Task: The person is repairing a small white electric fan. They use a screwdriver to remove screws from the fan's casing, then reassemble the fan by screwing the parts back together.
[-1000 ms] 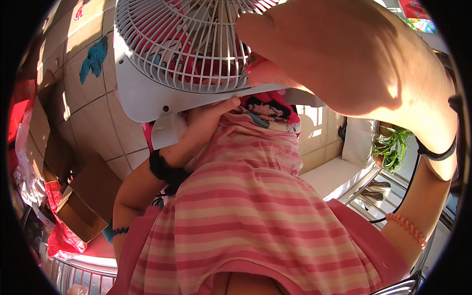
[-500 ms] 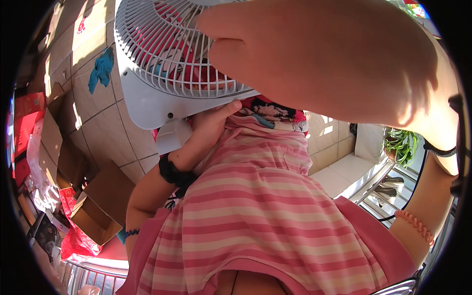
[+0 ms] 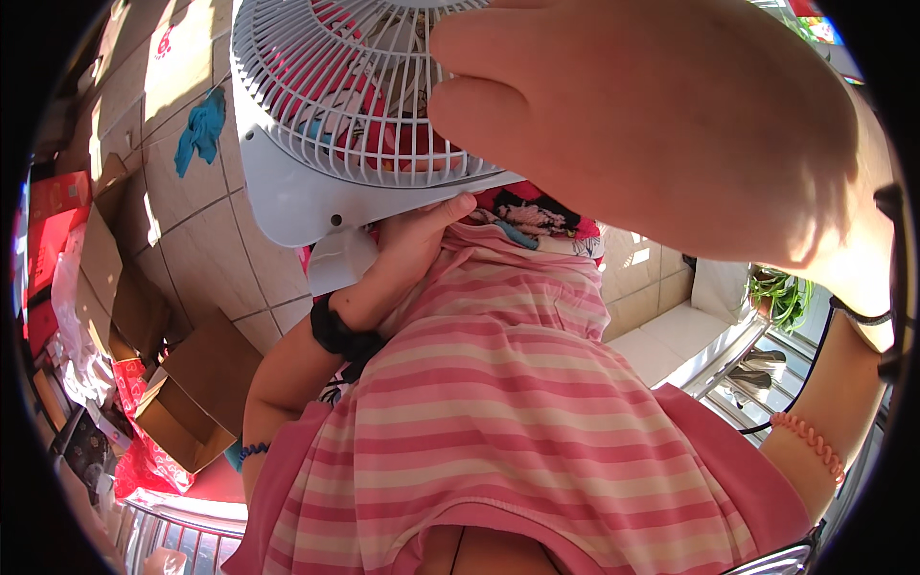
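A white electric fan (image 3: 335,125) was held up close in front of the person, its round wire grille facing the camera and its curved plastic housing running down the left and bottom of the cage. Red and blue patches showed through the grille bars. It was off the floor, carried between both hands and resting against the chest.

The left hand (image 3: 412,244) sat under the fan's lower edge, fingers curled up against the housing and the thumb pointing toward the bottom of the grille, so its grip was pressed around the underside of the fan. A black band (image 3: 340,335) circled that wrist, and a thin blue bracelet (image 3: 254,448) sat further up the arm.

The right hand (image 3: 661,125) lay very near the lens, large and blurred, its fingers folded over the right side of the grille; the fingertips touched the bars, but how tightly that grip closed I could not tell. An orange bead bracelet (image 3: 810,443) was on the right arm.

Below the fan was a pink striped dress (image 3: 508,412). On the tiled floor (image 3: 192,230) lay a blue cloth (image 3: 201,129) at upper left, with open cardboard boxes (image 3: 182,412) toward the lower left. A green plant (image 3: 781,297) stood at right.
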Tool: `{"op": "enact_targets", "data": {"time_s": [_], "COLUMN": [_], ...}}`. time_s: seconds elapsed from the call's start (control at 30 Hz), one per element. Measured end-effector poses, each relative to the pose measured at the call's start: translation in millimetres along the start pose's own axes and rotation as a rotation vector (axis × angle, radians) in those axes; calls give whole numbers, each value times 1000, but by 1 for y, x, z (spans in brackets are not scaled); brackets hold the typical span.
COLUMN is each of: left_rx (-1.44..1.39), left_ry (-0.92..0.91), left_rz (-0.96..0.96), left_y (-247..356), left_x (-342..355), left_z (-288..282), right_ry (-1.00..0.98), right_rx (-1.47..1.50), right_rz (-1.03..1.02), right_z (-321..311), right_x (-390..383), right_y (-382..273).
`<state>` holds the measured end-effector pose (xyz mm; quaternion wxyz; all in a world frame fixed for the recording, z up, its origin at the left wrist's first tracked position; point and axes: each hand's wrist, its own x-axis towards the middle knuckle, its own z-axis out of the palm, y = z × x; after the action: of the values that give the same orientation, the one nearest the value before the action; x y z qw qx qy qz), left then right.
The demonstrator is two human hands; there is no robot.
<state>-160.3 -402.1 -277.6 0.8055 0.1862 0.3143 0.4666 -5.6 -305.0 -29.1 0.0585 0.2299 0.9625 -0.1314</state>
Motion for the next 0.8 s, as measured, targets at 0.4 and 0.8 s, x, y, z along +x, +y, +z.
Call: {"op": "enact_targets", "data": {"time_s": [0.4,0.8], "left_rx": [80,32], "left_ry": [-45,-45], "left_rz": [-4,64], "left_y": [0,2], "left_x": [0,0], "left_z": [-3,0], "right_ry": [1,-7], "right_rx": [17,19], "right_rz": [-3,6], "right_z": [0,0], "right_x": [4,1], "right_y": [5,0]}}
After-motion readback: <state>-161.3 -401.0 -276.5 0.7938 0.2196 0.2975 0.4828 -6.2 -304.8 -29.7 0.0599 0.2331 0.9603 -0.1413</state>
